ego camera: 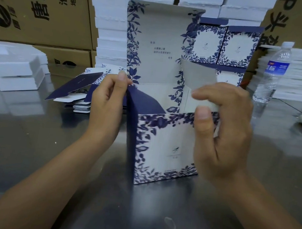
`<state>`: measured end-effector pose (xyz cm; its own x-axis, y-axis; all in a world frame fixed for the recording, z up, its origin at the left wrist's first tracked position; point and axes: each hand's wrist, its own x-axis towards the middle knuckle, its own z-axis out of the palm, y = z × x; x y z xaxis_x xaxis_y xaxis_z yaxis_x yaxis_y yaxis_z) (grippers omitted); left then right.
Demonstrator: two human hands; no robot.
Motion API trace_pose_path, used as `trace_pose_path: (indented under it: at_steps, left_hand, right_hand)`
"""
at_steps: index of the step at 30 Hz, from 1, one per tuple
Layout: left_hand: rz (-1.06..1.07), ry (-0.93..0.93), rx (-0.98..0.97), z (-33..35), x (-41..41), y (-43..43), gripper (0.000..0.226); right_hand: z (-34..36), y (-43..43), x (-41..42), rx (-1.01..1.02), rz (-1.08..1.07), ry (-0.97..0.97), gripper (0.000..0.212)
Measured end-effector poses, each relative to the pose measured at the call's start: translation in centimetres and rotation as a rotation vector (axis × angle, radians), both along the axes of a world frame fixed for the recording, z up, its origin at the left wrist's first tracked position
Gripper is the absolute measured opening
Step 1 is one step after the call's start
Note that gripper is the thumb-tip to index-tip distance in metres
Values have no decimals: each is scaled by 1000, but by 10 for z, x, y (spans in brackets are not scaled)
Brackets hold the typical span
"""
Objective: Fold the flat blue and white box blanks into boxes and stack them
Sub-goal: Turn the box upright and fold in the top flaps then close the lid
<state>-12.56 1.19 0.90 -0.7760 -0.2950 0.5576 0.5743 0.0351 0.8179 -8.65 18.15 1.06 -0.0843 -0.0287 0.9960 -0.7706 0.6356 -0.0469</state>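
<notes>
My left hand (108, 98) pinches the dark navy side flap (146, 102) at its top corner. My right hand (221, 130) curls over the pale grey opposite flap (198, 74), thumb against the front wall. I judge both are held this way to tuck them inward before the tall floral lid (160, 40) closes. The half-formed blue and white cardboard box (165, 144) stands upright on the grey metal table (30, 138). Flat blanks (77, 91) lie behind on the left, and finished boxes (224, 45) are stacked behind on the right. A clear water bottle (273, 71) stands near that stack, crowding it.
</notes>
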Motion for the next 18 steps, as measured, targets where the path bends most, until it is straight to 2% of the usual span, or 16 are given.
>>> trace_pose_path:
  at_steps: [2,5,7,11,14,18]
  left_hand:
    - [-29,-20,57,1,0,-2,21]
    - [-65,-40,29,0,0,-1,12]
    - [-110,-65,16,-1,-1,-1,12]
    - [-162,-107,40,-1,-2,0,17]
    - [-215,-126,88,-2,-1,3,21]
    - [-291,-181,180,-3,0,5,21]
  right_hand:
    - [1,2,-2,-60,26,13,18]
    - [2,4,-5,-222,118,-50,11]
    - [4,2,-6,-365,193,-188,6]
    - [5,2,-9,-743,398,-509,15]
    - [6,4,-10,-782,470,-721,24]
    - [9,10,-11,-707,550,-1007,18]
